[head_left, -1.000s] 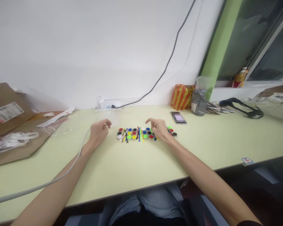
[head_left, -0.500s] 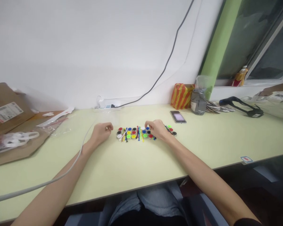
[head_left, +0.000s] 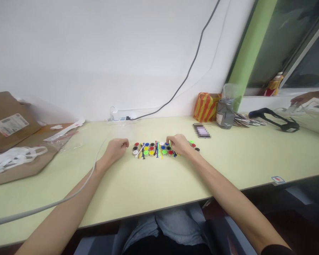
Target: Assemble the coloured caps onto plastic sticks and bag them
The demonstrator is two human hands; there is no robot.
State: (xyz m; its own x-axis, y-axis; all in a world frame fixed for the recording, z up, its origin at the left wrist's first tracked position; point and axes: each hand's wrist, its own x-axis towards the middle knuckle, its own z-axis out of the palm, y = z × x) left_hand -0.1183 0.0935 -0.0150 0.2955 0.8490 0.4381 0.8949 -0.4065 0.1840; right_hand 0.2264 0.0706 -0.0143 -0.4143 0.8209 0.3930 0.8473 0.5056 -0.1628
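Observation:
Small round pieces [head_left: 151, 153] with red, blue, black, white, yellow and green tops stand in groups on the pale table. Thin coloured plastic strips with arrow-like ends [head_left: 157, 149] lie between the groups. My right hand [head_left: 178, 144] is over the right part of the row, fingers curled down in a pinch; whatever is at the fingertips is too small to make out. It covers some of the pieces. Just left of the row, my left hand [head_left: 117, 148] rests on the table with its fingers curled in, and nothing shows in it.
A grey cable [head_left: 91, 173] crosses over my left forearm. Brown paper packaging [head_left: 18, 168] with white straps [head_left: 18, 159] lies at left. Behind are a power strip [head_left: 121, 117], a phone [head_left: 202, 131] and a striped bag [head_left: 206, 106]. Another person's hand [head_left: 304, 98] is far right.
My right hand has shifted slightly right over the pieces. My left hand stays beside the row. Another person's hand at the far left edge is gone from view.

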